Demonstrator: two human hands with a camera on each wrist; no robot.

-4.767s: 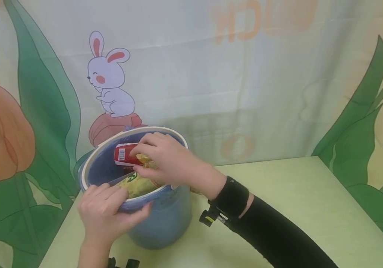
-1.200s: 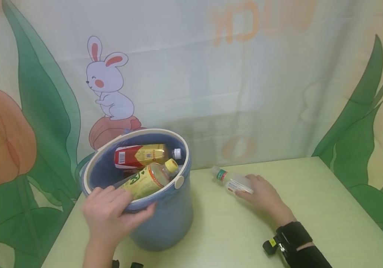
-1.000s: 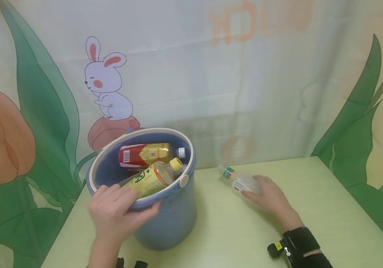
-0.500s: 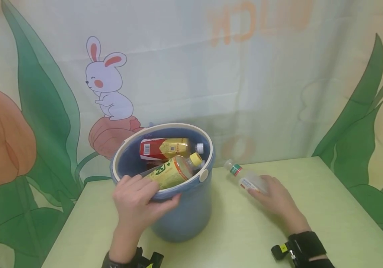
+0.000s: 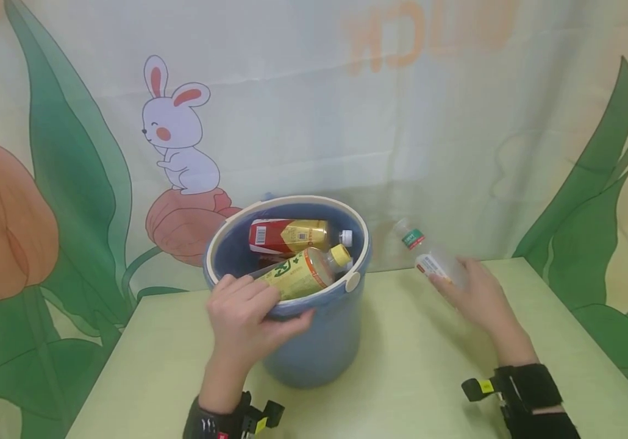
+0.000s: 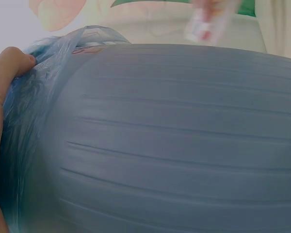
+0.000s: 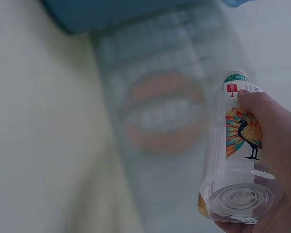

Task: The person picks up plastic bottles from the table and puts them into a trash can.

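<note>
My left hand (image 5: pixel 245 311) grips the near rim of a blue bucket (image 5: pixel 314 347), fingers over the edge and thumb outside. A blue plastic bag (image 6: pixel 43 92) lines the bucket and folds over its rim in the left wrist view. Inside lie a red and yellow labelled bottle (image 5: pixel 292 236) with a white cap and a yellow-green labelled bottle (image 5: pixel 303 274) with a yellow cap. To the right, my right hand (image 5: pixel 478 292) holds a clear plastic bottle (image 5: pixel 426 253) tilted above the table, neck up and to the left. The right wrist view shows a peacock picture on its label.
The bucket stands on a pale green table (image 5: pixel 424 378). Close behind the table hangs a printed cloth (image 5: pixel 314 122) with a rabbit, tulips and leaves. Further items at the bucket's bottom are mostly hidden.
Earlier my right hand was inside the bucket; later it took hold of the clear bottle on the table and has now raised it. My left hand has shifted the bucket to the right.
</note>
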